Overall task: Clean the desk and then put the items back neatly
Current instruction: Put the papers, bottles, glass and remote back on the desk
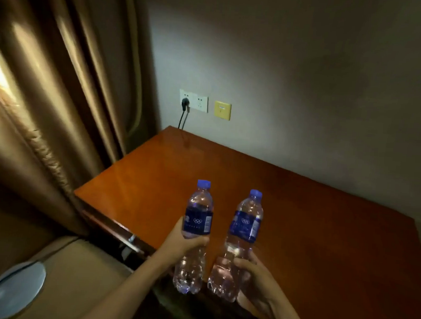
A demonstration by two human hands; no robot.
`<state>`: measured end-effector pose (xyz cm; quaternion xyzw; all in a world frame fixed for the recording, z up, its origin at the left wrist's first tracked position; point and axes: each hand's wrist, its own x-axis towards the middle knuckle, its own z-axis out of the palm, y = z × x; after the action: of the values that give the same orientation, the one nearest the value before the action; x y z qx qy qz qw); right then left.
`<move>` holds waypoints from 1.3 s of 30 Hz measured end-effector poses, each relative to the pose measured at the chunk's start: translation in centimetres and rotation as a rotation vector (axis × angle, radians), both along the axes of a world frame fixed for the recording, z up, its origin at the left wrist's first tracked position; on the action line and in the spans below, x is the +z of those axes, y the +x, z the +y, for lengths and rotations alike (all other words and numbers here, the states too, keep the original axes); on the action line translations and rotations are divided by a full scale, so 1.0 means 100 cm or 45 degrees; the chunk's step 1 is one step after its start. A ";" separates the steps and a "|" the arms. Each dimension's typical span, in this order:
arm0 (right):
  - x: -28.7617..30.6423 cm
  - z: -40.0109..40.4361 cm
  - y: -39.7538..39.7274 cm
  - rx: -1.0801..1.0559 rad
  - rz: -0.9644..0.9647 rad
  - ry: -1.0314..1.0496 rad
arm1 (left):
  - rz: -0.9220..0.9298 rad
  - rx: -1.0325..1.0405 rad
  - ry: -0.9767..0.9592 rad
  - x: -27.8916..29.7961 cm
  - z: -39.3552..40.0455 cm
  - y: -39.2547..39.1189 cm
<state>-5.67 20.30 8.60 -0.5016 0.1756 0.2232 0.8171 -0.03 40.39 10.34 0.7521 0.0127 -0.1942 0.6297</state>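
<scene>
Two clear plastic water bottles with blue caps and blue labels are held up over the near edge of the glossy reddish-brown wooden surface, one in each of the hands. The left hand wraps its fingers round the left bottle just below the label; the right hand curls round the lower half of the right bottle. Neither bottle touches the surface, as far as the dim light lets me tell.

Both bottles stand roughly upright, caps up and away from the person, long axes near vertical. The left one is almost plumb; the right one leans a little, its cap tipped to the right.

With the surface bare and shining, this looks like the putting-back step. The next move calls for lowering each bottle base-first onto the surface, probably toward the wall behind it, side by side with labels facing forward, and letting go only once each base sits flat.
</scene>
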 end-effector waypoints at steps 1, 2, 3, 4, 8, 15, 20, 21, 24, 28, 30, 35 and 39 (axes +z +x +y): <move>-0.004 0.004 0.022 -0.013 -0.001 -0.008 | -0.006 0.009 0.029 -0.001 0.003 0.021; -0.006 0.008 0.044 -0.032 -0.002 -0.048 | -0.017 0.027 0.048 -0.001 0.006 0.041; -0.008 0.012 0.065 -0.047 -0.015 -0.103 | -0.030 0.041 0.052 0.000 0.009 0.059; -0.008 0.015 0.086 -0.056 -0.044 -0.166 | -0.052 0.062 0.046 0.001 0.014 0.078; -0.009 0.030 0.157 0.057 -0.215 -0.407 | -0.092 0.172 0.065 -0.001 0.034 0.142; -0.015 0.081 0.253 0.128 -0.251 -0.683 | -0.160 0.197 0.034 -0.014 0.056 0.234; -0.027 0.112 0.300 -0.084 -0.198 -0.807 | -0.170 0.062 0.081 -0.031 0.077 0.289; -0.031 0.117 0.307 -0.107 -0.194 -0.842 | -0.164 0.068 0.086 -0.036 0.080 0.296; -0.041 0.128 0.324 -0.154 -0.191 -0.926 | -0.164 0.066 0.108 -0.047 0.092 0.310; -0.053 0.134 0.340 -0.236 -0.165 -0.976 | -0.164 0.072 0.097 -0.059 0.105 0.324; -0.059 0.136 0.342 -0.253 -0.177 -0.987 | -0.143 0.107 0.081 -0.064 0.110 0.329; -0.076 0.136 0.339 -0.333 -0.176 -0.962 | -0.093 0.094 0.039 -0.071 0.113 0.342; -0.087 0.132 0.336 -0.355 -0.126 -0.955 | 0.013 0.095 0.060 -0.083 0.112 0.339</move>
<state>27.96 33.47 -0.06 -0.7466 0.2718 0.0063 0.6072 33.84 51.57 2.07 0.7648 0.0487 -0.1741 0.6184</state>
